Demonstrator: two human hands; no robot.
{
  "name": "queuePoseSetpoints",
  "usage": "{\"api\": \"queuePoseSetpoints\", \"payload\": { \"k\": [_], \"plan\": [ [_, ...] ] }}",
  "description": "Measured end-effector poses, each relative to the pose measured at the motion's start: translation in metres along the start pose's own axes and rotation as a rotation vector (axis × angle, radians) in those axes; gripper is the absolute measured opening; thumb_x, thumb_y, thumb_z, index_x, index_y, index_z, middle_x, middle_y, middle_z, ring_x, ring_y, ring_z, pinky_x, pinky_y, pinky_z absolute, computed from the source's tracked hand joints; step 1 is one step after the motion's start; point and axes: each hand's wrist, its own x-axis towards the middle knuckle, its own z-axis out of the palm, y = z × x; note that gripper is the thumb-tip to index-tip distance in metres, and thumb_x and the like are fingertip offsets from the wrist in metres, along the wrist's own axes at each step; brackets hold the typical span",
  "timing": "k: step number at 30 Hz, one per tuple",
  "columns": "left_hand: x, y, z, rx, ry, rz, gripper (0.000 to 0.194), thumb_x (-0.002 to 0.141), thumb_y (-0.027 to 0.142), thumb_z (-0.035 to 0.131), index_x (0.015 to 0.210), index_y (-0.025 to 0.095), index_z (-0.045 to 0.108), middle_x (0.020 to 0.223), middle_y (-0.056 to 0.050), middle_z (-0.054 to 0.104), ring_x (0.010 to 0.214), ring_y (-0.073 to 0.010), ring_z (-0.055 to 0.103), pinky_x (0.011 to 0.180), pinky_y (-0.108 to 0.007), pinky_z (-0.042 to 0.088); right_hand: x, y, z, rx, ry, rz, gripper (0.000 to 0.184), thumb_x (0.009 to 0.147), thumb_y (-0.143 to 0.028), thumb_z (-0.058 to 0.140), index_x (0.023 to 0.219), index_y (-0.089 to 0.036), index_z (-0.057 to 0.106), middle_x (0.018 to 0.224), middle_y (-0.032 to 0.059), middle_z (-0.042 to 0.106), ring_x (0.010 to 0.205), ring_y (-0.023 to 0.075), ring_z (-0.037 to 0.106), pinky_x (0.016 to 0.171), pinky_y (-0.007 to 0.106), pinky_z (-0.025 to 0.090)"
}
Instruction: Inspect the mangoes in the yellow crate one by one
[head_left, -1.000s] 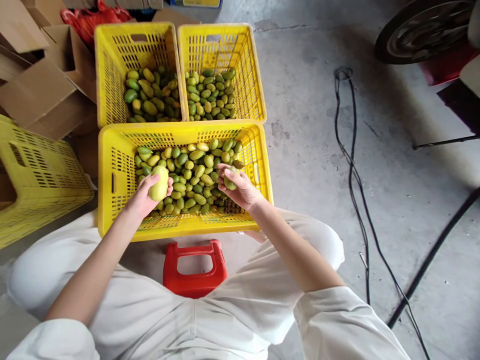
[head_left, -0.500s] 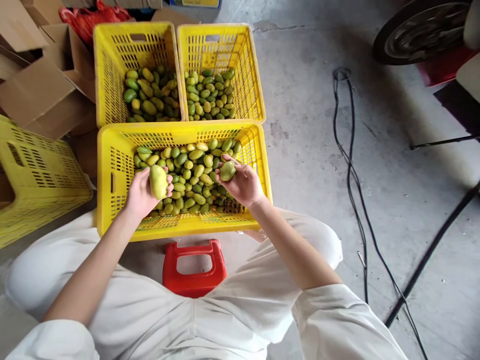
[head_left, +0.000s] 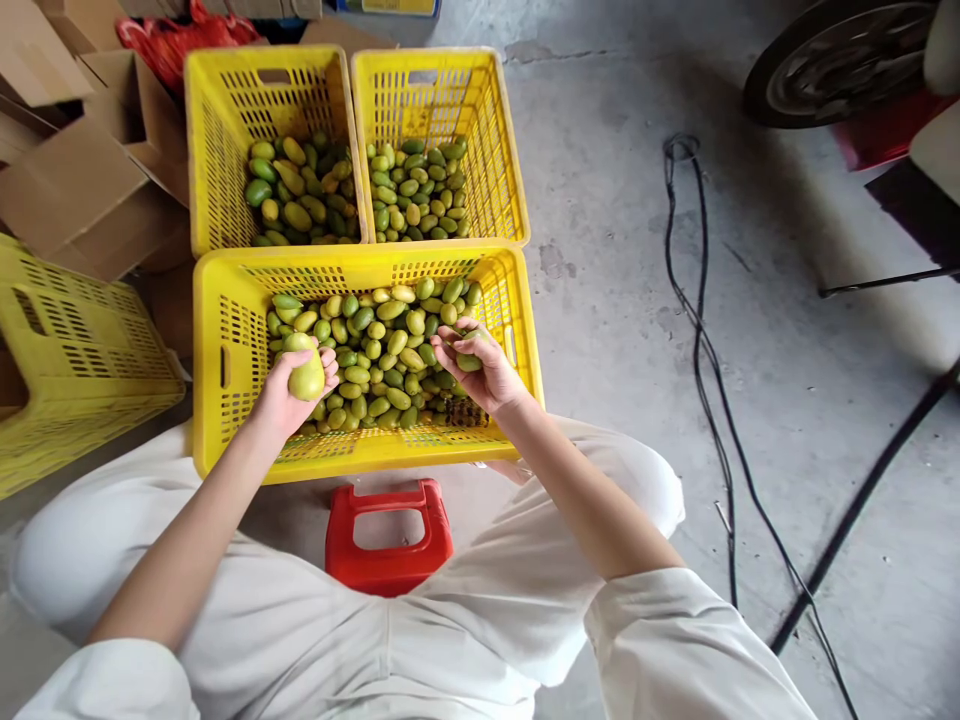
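My left hand (head_left: 283,388) is wrapped round a plump yellow-green, mango-like fruit (head_left: 306,378), thumb across its top. A smaller green fruit (head_left: 469,361) lies in my right hand (head_left: 484,368), partly covered by the curled fingers and thumb. Both hands are over the front yellow crate (head_left: 360,468), the left near its left side and the right near its right side. Below them, many loose oval fruits (head_left: 396,342), green to yellow, cover the crate's bottom. A dark, patterned piece (head_left: 466,412) shows in the crate's lower right corner; I cannot make out what it is.
Two more yellow crates, back left (head_left: 210,150) and back right (head_left: 510,150), hold similar fruit. Another yellow crate (head_left: 82,350) and cardboard boxes (head_left: 75,190) stand at left. A red stool (head_left: 388,570) is between my legs. Black cables (head_left: 701,330) and a wheel (head_left: 840,65) are at right.
The fruit in my left hand has been turned, and my thumb now lies over it. My right fingers and thumb have closed further over the green fruit, hiding more of it.
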Motion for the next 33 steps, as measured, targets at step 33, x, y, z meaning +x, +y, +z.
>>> {"api": "queuePoseSetpoints", "payload": {
  "k": [33],
  "plan": [
    [0.0,0.002,0.005,0.032,0.082,-0.147,0.032,0.073,0.023,0.084,0.101,0.018,0.07,0.075,0.002,0.066,0.065,-0.014,0.067,0.06,-0.024,0.057,-0.006,0.0,0.003,-0.13,-0.206,0.013,0.058,0.066,-0.054,0.107,0.08,-0.024,0.059,0.072,-0.0051,0.058,0.057,0.0079,0.045,0.047,0.021,0.034]
  ]
}}
